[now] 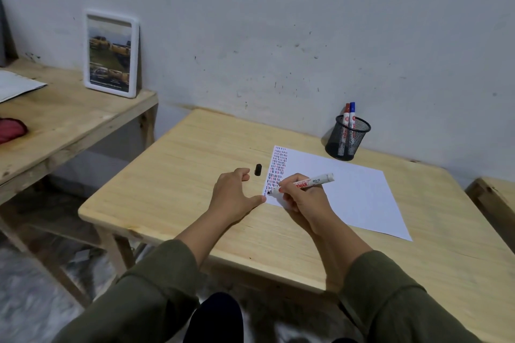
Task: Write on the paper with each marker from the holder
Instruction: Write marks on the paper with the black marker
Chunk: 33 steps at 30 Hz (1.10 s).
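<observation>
A white sheet of paper (348, 192) lies on the wooden table (195, 175), with several rows of short black, red and blue strokes along its left edge. My right hand (302, 198) grips an uncapped black marker (315, 180), its tip touching the paper's near left corner. My left hand (234, 195) rests flat on the table beside the paper, thumb at the paper's corner, holding nothing. The black cap (258, 169) stands on the table just left of the paper. A black mesh holder (347, 138) at the back holds a red marker (346, 113) and a blue marker (352, 110).
A second wooden table (69, 117) stands to the left, bearing a white-framed picture (111, 53), a paper sheet (16, 86) and a red cloth (11, 129). A grey wall runs behind both tables. Another wooden piece (493, 198) sits at the right edge.
</observation>
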Tool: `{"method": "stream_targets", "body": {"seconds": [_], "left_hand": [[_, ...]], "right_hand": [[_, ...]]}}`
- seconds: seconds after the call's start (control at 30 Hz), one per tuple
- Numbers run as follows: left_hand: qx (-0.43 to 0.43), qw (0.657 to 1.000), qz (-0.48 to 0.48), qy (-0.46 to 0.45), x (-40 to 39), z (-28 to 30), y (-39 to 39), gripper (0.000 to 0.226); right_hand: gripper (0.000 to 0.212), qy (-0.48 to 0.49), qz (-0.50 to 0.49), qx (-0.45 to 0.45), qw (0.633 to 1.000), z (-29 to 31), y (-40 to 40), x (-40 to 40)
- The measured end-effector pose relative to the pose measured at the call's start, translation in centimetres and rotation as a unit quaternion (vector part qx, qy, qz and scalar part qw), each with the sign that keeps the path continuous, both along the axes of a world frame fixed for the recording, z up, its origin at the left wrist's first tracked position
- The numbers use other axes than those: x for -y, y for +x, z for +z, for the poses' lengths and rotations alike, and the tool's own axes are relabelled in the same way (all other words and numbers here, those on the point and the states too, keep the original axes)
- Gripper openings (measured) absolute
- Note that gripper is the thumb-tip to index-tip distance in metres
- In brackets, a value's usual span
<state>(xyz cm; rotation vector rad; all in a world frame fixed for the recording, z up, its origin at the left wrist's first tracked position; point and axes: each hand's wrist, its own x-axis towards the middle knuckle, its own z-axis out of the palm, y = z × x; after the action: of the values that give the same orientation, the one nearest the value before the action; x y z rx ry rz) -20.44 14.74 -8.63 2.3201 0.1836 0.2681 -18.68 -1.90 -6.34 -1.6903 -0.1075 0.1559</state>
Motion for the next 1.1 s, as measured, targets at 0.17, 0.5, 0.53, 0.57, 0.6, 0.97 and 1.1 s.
{"method": "stream_targets", "body": {"seconds": [0.17,0.5,0.53,0.57,0.6,0.97,1.1], "left_hand": [[0.000,1.000,-0.001,0.001,0.0,0.0,0.0,0.081],[-0.005,1.000,-0.003,0.001,0.0,0.1,0.0,0.082],[-0.005,1.000,-0.002,-0.001,0.0,0.1,0.0,0.082],[-0.005,1.000,-0.002,-0.001,-0.1,0.1,0.0,0.082],[-0.004,1.000,-0.002,-0.002,0.0,0.2,0.0,0.082],[-0.018,0.999,0.003,-0.034,-0.3,0.5,0.9,0.072],[0.017,0.998,-0.004,-0.053,-0.1,1.0,2.4,0.051]], "right_hand": [[0.009,-0.011,0.005,0.005,1.000,-0.1,0.1,0.0],[0.008,-0.016,0.016,-0.004,1.000,-0.3,0.3,0.1],[0.008,-0.018,0.018,-0.003,1.000,-0.3,0.4,0.1],[0.009,-0.021,0.020,-0.001,1.000,-0.3,0.4,0.1],[0.009,-0.024,0.022,0.002,0.999,-0.2,0.4,0.2],[0.007,0.139,0.001,-0.055,0.989,0.1,0.2,-0.1],[0.014,0.174,0.009,-0.086,0.981,0.8,0.3,0.6]]}}
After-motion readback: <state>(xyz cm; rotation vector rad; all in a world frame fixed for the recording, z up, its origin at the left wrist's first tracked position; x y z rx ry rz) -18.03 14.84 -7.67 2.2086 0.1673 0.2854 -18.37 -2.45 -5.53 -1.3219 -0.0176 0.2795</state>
